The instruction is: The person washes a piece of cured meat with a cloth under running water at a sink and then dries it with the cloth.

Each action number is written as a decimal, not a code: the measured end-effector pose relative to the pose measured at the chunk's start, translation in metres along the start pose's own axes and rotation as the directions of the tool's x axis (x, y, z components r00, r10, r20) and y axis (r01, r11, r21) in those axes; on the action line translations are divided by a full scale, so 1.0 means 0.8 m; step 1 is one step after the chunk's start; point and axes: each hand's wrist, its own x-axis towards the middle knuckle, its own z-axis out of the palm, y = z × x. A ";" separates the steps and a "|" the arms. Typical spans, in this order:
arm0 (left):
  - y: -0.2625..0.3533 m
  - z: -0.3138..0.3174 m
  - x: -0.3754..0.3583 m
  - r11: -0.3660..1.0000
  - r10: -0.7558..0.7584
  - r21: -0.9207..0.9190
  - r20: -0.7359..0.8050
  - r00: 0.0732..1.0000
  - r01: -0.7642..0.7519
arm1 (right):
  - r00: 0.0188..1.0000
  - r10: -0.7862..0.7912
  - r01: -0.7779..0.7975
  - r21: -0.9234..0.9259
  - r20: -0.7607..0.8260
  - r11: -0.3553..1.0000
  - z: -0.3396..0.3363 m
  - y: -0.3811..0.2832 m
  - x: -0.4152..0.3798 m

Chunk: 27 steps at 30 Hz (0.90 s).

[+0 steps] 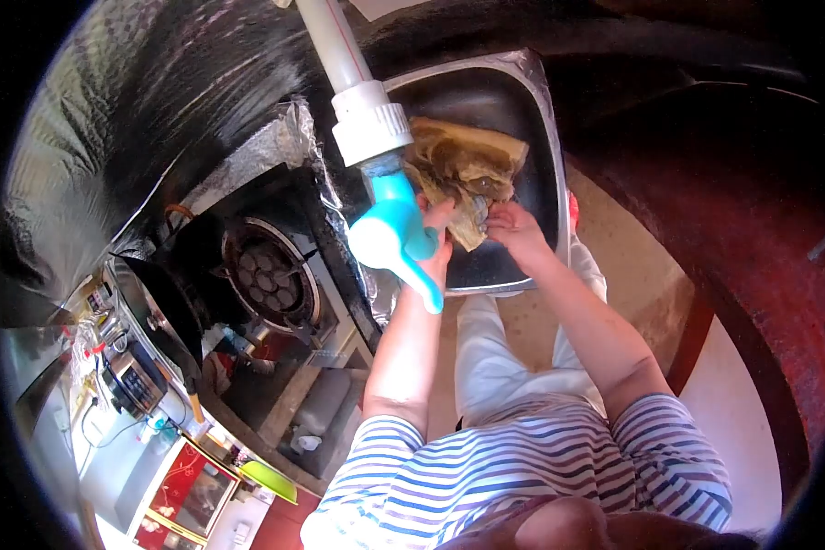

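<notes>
A yellowish-brown slab of what looks like cured meat lies in the dark sink, with a loose flap hanging toward me. My left hand grips the left side of this flap, partly hidden behind the turquoise plastic tap. On the flap's right edge, the fingers of my right hand are pinched together. A small greyish patch shows between the two hands.
A white pipe feeds the tap from above. Left of the sink stands a gas stove with a round burner, and a dark wok beside it. A red-brown curved surface lies to the right.
</notes>
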 end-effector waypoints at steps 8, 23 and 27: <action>0.015 -0.004 0.017 0.980 -0.199 -0.030 -0.006 0.980 0.199 | 0.995 -0.092 0.093 0.034 -0.037 0.995 0.021 -0.012 -0.005; -0.021 -0.038 0.032 0.974 -0.226 -0.025 -0.050 0.973 0.225 | 0.847 -0.046 0.487 -0.738 0.530 0.467 -0.005 0.019 -0.154; -0.029 -0.046 0.033 0.958 -0.277 -0.092 -0.077 0.958 0.270 | 0.861 -0.184 0.509 -0.809 0.475 0.293 0.003 -0.004 -0.154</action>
